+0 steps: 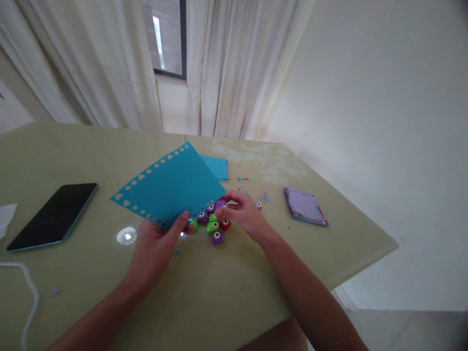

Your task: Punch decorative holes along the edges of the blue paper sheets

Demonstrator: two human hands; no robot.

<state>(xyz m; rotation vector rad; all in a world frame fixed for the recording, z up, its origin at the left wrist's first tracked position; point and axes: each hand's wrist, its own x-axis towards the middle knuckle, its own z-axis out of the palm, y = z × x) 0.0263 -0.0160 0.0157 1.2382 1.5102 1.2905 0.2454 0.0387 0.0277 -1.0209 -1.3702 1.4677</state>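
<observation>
My left hand (155, 246) is closed on the lower edge of a blue sheet of paper (171, 183), thumb on top. Small shapes are punched along several of the sheet's edges, and it is tilted above the table. At the sheet's right-hand edge, my right hand (246, 214) has its fingers closed around a purple craft punch (219, 203), partly hidden by the fingers. Beneath lie several more small punches, among them a green punch (212, 226), a red punch (225, 224) and another purple punch (218, 238).
Behind the held sheet lies more blue paper (218, 167). Tiny punched paper bits (263, 197) are scattered nearby. A stack of punched sheets (307, 206), purple on top, sits at the right. On the left are a black tablet (54, 214), a white cable (32, 287) and white paper (6, 217).
</observation>
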